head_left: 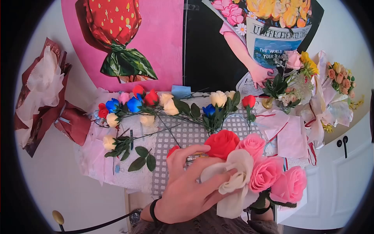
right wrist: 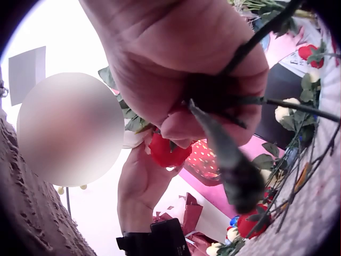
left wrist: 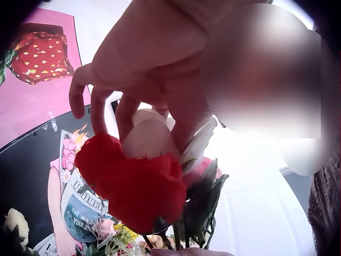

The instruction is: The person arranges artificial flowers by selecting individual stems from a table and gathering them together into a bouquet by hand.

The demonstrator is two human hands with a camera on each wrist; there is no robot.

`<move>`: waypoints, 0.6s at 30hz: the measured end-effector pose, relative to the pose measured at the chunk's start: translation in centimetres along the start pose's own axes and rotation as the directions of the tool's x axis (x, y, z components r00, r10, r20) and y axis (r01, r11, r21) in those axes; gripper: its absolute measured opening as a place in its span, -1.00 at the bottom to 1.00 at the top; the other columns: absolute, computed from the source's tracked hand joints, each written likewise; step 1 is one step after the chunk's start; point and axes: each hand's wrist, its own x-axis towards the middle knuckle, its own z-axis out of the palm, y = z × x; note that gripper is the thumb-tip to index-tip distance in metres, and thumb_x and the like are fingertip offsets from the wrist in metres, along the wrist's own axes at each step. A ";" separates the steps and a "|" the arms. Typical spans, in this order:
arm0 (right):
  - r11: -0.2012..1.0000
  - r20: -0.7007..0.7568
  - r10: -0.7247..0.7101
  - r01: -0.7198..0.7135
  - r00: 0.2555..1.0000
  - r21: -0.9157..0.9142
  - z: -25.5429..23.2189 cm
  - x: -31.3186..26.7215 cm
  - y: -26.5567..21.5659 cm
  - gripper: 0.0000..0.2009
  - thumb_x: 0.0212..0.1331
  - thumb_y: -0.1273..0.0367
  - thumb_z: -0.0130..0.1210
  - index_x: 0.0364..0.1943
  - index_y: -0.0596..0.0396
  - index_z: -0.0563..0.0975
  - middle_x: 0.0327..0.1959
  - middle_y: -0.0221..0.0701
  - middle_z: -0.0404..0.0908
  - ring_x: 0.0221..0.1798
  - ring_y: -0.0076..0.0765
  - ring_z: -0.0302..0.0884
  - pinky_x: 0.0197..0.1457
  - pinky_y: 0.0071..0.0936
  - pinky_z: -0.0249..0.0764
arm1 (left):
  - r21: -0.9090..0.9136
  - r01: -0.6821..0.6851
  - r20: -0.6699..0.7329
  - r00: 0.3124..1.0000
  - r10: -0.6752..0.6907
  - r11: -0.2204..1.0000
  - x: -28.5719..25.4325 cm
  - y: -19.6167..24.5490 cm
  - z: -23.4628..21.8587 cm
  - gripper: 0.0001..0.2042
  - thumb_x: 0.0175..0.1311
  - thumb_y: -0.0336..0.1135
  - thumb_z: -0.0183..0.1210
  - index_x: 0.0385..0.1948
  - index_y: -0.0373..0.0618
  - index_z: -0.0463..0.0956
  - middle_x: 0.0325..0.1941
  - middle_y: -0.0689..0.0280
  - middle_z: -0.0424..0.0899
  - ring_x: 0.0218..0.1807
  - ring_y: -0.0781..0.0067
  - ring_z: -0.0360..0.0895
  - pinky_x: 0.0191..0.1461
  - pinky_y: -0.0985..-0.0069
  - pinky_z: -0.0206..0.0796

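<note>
My left hand [head_left: 183, 193] reaches over a bunch of large roses and holds the white rose [head_left: 237, 175], fingers on one side of its petals and thumb on the other. Beside it in the bunch are a red rose [head_left: 223, 142] and several pink roses [head_left: 266, 174]. Below the blooms, my right hand [right wrist: 186, 64] grips the bunch's dark stems [right wrist: 301, 109], whose ends stick out of the fist in the right wrist view. The head view hides most of this hand behind the flowers. Green leaves [left wrist: 205, 208] hang under the blooms.
Smaller red, blue and cream roses [head_left: 134, 104] lie along the back of the table [head_left: 163, 171]. Pink wrapping sheets [head_left: 286, 126] lie at the right, near a vase of mixed flowers [head_left: 269, 102]. A dark red wrapped bouquet [head_left: 72, 123] stands at left. Two paintings [head_left: 167, 46] rise behind.
</note>
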 end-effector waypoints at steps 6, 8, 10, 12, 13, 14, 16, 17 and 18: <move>0.995 0.043 0.082 -0.084 0.996 0.046 -1.4 0.4 1.1 -0.51 0.19 0.23 0.16 0.20 -0.03 0.34 0.03 -0.44 0.50 0.03 -0.41 0.49 0.08 -0.48 0.44 | 0.010 0.107 -0.110 0.988 -0.105 0.994 2.3 -1.5 2.0 -0.69 -0.16 -0.28 0.44 -0.33 -0.11 0.62 -0.07 0.24 0.54 0.08 0.05 0.38 0.13 0.23 0.20; 0.993 0.060 0.105 -0.108 0.993 0.051 -2.7 1.4 0.5 -0.51 0.19 0.23 0.16 0.20 -0.03 0.34 0.04 -0.45 0.50 0.03 -0.41 0.49 0.09 -0.48 0.44 | 0.011 0.117 -0.111 0.987 -0.115 0.993 2.7 -2.2 2.6 -0.69 -0.06 -0.28 0.40 -0.26 -0.15 0.61 0.03 0.17 0.46 0.09 0.06 0.37 0.15 0.23 0.20; 0.990 0.080 0.122 -0.127 0.989 0.054 -2.3 4.0 -1.9 -0.50 0.18 0.23 0.16 0.20 -0.04 0.34 0.04 -0.45 0.50 0.03 -0.41 0.49 0.09 -0.48 0.44 | -0.066 0.128 -0.089 0.987 -0.133 0.990 2.9 -2.8 2.2 -0.64 -0.02 -0.27 0.38 -0.16 -0.15 0.57 0.05 0.15 0.45 0.11 0.06 0.37 0.17 0.24 0.20; 0.987 0.096 0.143 -0.148 0.985 0.055 -2.8 4.4 -2.1 -0.50 0.18 0.22 0.16 0.20 -0.04 0.34 0.04 -0.45 0.50 0.03 -0.41 0.49 0.09 -0.48 0.44 | -0.146 0.137 -0.066 0.987 -0.147 0.980 2.5 -3.4 1.9 -0.59 0.01 -0.26 0.37 -0.06 -0.15 0.54 0.06 0.14 0.43 0.12 0.06 0.36 0.19 0.24 0.20; 0.986 0.100 0.147 -0.154 0.984 0.057 -4.9 4.1 -1.4 -0.50 0.18 0.22 0.17 0.21 -0.04 0.34 0.04 -0.45 0.50 0.04 -0.41 0.49 0.09 -0.48 0.44 | -0.361 0.244 -0.112 0.947 -0.301 0.900 1.7 -3.9 1.8 -0.49 0.02 -0.25 0.37 0.05 -0.14 0.45 0.09 0.12 0.42 0.14 0.06 0.36 0.21 0.26 0.21; 0.985 0.106 0.152 -0.159 0.983 0.063 -5.9 1.6 1.9 -0.50 0.18 0.22 0.17 0.21 -0.04 0.34 0.04 -0.45 0.50 0.04 -0.41 0.49 0.09 -0.48 0.44 | -0.561 0.316 -0.119 0.884 -0.452 0.765 1.2 -4.4 1.8 -0.40 0.03 -0.23 0.37 0.16 -0.13 0.37 0.12 0.11 0.41 0.17 0.05 0.36 0.23 0.28 0.21; 0.983 0.120 0.155 -0.165 0.981 0.081 -7.3 2.7 1.6 -0.49 0.18 0.22 0.17 0.21 -0.04 0.34 0.05 -0.45 0.50 0.04 -0.41 0.49 0.09 -0.48 0.44 | -0.453 0.396 0.061 0.907 -0.416 0.798 0.9 -5.4 1.6 -0.34 0.05 -0.20 0.35 0.21 -0.16 0.28 0.14 0.05 0.39 0.18 0.02 0.35 0.24 0.26 0.22; 0.981 0.131 0.160 -0.173 0.978 0.089 -6.8 2.9 -0.3 -0.49 0.17 0.22 0.17 0.21 -0.04 0.34 0.05 -0.45 0.50 0.04 -0.41 0.49 0.09 -0.48 0.44 | -0.334 0.462 0.250 0.884 -0.395 0.822 0.6 -5.8 1.6 -0.29 0.08 -0.17 0.34 0.25 -0.20 0.20 0.16 -0.01 0.37 0.19 -0.02 0.34 0.25 0.24 0.23; 0.945 0.054 -0.016 -0.002 0.998 0.328 -6.3 1.7 -5.6 -0.47 0.20 0.23 0.14 0.25 -0.04 0.29 0.14 -0.38 0.44 0.17 -0.39 0.40 0.18 -0.45 0.40 | -0.374 0.360 0.247 0.927 -0.282 0.855 0.7 -6.1 2.4 -0.32 0.08 -0.16 0.34 0.22 -0.22 0.25 0.22 -0.05 0.35 0.25 -0.03 0.33 0.26 0.26 0.22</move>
